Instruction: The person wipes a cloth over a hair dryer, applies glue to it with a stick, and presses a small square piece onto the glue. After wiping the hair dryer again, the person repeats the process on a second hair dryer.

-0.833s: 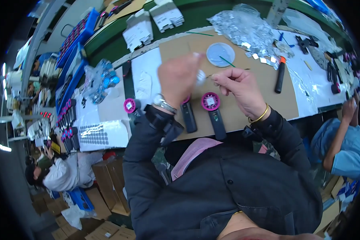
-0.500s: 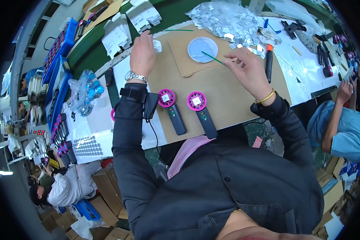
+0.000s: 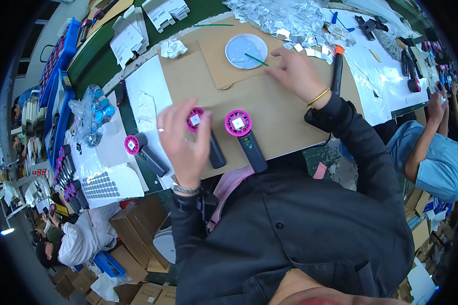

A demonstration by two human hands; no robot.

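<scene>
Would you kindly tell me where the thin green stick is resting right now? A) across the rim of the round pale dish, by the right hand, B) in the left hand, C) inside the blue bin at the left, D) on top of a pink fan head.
A: the green stick lies across the rim of the round dish, its outer end by the right hand; the left hand is over a pink handheld fan.

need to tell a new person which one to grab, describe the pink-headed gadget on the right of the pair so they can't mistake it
Start at the brown cardboard sheet in the middle of the workbench. Near its front edge lie two pink-headed gadgets with dark handles. The one wanted, the right gadget, lies fully uncovered with a white square in its round pink head, while the left gadget is partly covered by the left hand.
</scene>
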